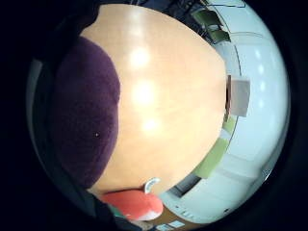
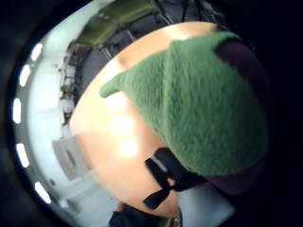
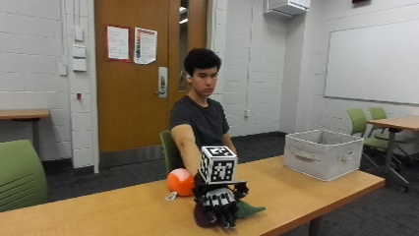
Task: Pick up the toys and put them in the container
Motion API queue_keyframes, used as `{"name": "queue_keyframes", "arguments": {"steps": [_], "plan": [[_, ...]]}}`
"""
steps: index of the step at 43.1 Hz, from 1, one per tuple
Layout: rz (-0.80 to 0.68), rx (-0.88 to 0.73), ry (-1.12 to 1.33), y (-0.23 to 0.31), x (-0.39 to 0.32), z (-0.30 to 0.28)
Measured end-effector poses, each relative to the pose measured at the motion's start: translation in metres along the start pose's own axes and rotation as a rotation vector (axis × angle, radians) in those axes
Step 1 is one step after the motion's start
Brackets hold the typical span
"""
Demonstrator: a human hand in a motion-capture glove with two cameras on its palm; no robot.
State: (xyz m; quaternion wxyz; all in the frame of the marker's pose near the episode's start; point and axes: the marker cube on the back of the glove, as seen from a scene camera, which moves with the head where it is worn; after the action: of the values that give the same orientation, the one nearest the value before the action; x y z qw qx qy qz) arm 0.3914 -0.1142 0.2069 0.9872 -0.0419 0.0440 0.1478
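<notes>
Purple and green plush, an eggplant toy [image 3: 243, 210], lay on the wooden table [image 3: 118, 211] near its front edge, under the gloved right hand [image 3: 217, 204], whose fingers curled down over the purple body while the green leafy end stuck out beside it. Just behind sat an orange ball toy [image 3: 180, 182]. Well apart, toward the table's far end, stood the grey fabric container [image 3: 322, 153].

We see a person in a dark grey short-sleeved T-shirt [image 3: 199, 120], forearms bare. The right hand [image 3: 219, 206] wears a black glove with white plastic plates across its back — black straps [image 2: 163, 177] show at the palm.
</notes>
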Motion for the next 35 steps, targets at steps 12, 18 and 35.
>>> {"name": "queue_keyframes", "arguments": {"steps": [12,18,35], "plan": [[0.004,0.042,-0.036,0.004,0.004,-0.013],[-0.017,0.033,0.011,0.015,-0.001,-0.02],[-0.054,0.197,0.048,0.052,-0.044,-0.161]]}}
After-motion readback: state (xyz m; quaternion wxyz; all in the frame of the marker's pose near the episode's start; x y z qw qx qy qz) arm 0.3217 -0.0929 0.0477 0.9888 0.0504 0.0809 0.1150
